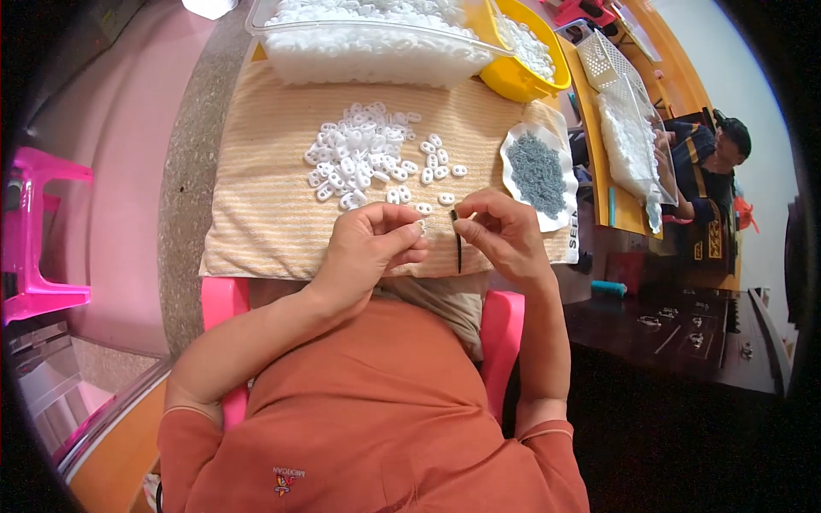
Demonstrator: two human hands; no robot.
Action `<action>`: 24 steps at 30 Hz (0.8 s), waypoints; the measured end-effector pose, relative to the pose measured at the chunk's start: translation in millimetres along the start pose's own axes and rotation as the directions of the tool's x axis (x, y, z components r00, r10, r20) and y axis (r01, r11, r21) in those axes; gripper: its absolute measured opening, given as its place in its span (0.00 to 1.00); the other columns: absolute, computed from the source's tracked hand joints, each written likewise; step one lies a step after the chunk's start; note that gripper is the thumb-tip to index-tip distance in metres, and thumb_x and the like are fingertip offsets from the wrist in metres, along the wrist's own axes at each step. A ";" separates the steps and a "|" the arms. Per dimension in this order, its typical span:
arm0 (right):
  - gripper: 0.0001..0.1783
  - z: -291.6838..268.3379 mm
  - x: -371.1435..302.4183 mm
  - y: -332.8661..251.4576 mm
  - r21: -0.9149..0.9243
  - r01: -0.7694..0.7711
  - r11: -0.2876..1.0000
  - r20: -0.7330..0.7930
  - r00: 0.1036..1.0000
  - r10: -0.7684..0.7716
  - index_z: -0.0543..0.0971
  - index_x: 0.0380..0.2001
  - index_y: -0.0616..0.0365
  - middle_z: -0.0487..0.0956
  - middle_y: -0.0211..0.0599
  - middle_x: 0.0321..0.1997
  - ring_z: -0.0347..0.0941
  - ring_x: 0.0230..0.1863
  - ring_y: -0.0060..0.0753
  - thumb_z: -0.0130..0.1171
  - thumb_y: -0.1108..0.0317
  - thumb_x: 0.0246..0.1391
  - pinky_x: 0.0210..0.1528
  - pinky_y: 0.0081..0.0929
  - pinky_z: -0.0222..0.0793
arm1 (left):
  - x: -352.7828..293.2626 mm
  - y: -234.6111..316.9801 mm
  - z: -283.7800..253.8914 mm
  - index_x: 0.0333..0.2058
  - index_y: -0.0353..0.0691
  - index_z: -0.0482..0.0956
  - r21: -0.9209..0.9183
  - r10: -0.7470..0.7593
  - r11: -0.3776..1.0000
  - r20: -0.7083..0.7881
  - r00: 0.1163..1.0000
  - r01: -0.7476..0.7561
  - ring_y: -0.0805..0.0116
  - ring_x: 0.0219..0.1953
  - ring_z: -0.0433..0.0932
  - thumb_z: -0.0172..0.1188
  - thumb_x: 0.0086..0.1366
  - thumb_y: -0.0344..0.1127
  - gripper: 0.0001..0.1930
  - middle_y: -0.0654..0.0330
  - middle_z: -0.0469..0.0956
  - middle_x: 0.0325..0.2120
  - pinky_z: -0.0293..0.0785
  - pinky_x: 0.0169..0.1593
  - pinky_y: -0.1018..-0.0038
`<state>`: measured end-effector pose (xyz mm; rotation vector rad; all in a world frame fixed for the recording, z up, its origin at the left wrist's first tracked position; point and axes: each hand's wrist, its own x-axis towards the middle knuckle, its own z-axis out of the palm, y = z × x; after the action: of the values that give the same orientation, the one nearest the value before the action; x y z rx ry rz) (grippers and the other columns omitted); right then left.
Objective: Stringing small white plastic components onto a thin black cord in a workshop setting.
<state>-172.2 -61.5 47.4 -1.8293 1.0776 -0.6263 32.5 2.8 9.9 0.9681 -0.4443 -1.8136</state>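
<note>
My left hand [372,244] pinches a small white plastic piece [422,227] between thumb and forefinger, mostly covered by the fingertips. Just to its right, my right hand [511,238] grips a thin black pointed tool [458,244], its dark tip hanging downward. Beyond both hands, a heap of white two-holed oval pieces [355,150] lies on a striped towel [256,179], with several loose ones [434,156] beside it. Right of the heap, a white wavy-edged plate [552,223] carries a mound of tiny grey parts [536,175].
A clear bin [385,64] full of white pieces stands at the towel's far edge, beside a yellow basin [560,79] of similar ones. At right, another person [714,158] sits by a clear tray [629,167] of white pieces. A pink stool [30,239] stands far left.
</note>
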 end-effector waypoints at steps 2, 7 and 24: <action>0.07 0.3 7.1 0.1 -0.180 0.013 0.984 -0.023 1.000 -0.017 0.79 0.34 0.63 0.76 0.27 0.30 0.66 0.27 0.14 0.64 0.75 0.51 0.29 0.15 0.62 | -1.6 1.1 -3.7 0.39 0.37 0.75 -0.007 0.004 1.000 -0.006 1.000 -0.004 0.76 0.31 0.80 0.60 0.63 0.30 0.07 0.63 0.79 0.30 0.80 0.38 0.79; 0.08 -4.2 22.1 9.5 -0.354 0.015 0.935 -0.006 1.000 -0.018 0.79 0.35 0.63 0.78 0.41 0.31 0.73 0.28 0.34 0.62 0.73 0.50 0.32 0.26 0.69 | -4.2 1.1 -8.7 0.38 0.35 0.75 -0.013 -0.028 1.000 -0.040 0.999 0.028 0.77 0.31 0.79 0.59 0.63 0.28 0.06 0.63 0.78 0.29 0.79 0.38 0.81; 0.08 37.3 23.6 2.8 -0.593 0.103 0.798 0.085 0.994 -0.066 0.78 0.34 0.58 0.76 0.41 0.33 0.75 0.35 0.47 0.61 0.70 0.49 0.36 0.37 0.70 | 0.0 -0.4 -17.3 0.39 0.35 0.75 -0.046 0.072 0.996 -0.029 0.997 -0.073 0.75 0.30 0.80 0.59 0.64 0.29 0.07 0.61 0.78 0.29 0.79 0.38 0.79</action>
<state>-133.3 -66.1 27.0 -2.4348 1.2508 -0.2827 45.8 5.1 -1.0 0.9318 -0.4125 -1.7358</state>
